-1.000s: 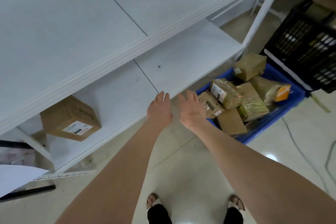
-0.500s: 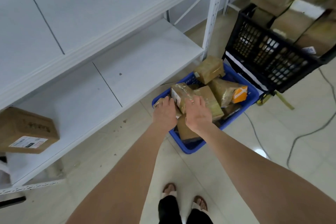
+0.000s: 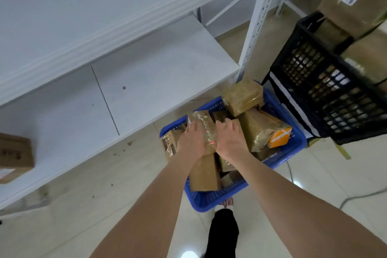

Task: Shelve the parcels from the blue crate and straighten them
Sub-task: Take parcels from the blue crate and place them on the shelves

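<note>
White steel shelving with perforated upright; glossy pale tiled floor with light glare; grey cable at right.

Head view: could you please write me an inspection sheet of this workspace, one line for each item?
Surface: white lower shelf holds one cardboard box at its left end.
Job's things: blue crate on the floor, piled with brown parcels; taped parcel on top of the pile.
Clutter: small brown scraps on the floor by the shelf.
Grippers: left hand and right hand grip the taped parcel from either side.
Cables: grey cable on the floor at the right.
Surroundings: black crate with boxes beside the blue crate; white shelf upright.
</note>
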Motion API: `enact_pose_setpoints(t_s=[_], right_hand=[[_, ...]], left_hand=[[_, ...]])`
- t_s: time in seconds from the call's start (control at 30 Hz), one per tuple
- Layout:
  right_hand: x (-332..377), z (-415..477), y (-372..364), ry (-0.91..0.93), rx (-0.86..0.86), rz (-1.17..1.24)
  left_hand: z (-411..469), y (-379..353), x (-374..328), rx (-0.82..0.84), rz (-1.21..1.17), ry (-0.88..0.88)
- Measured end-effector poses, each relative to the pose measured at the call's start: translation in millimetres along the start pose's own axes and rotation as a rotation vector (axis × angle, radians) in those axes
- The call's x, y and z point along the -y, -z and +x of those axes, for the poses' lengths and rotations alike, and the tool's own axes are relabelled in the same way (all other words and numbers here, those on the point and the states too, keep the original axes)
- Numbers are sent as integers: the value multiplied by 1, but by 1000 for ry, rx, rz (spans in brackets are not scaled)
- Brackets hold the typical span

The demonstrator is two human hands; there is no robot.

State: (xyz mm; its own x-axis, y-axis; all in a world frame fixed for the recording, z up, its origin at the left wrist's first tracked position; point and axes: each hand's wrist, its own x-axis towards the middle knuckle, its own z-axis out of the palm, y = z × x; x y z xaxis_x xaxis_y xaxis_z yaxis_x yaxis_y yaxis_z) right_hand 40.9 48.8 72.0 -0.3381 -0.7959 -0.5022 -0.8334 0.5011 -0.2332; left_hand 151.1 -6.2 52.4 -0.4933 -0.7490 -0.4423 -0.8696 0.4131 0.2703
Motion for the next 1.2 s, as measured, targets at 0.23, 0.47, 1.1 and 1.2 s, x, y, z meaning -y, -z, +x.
enact_pose_setpoints(t_s=[0.23, 0.47, 1.1, 1.2], right_hand=[[-21, 86, -27, -85, 154, 153], [-37, 143, -79, -197, 325, 333], [-46, 115, -8, -288, 528, 1011], [-37, 90, 38, -221, 533, 1032]], left_hand=[[72, -35, 14, 93, -108, 151], [109, -85, 33, 155, -406, 521], [43, -28, -29, -247, -1232, 808], [17, 18, -45, -288, -1248, 798]])
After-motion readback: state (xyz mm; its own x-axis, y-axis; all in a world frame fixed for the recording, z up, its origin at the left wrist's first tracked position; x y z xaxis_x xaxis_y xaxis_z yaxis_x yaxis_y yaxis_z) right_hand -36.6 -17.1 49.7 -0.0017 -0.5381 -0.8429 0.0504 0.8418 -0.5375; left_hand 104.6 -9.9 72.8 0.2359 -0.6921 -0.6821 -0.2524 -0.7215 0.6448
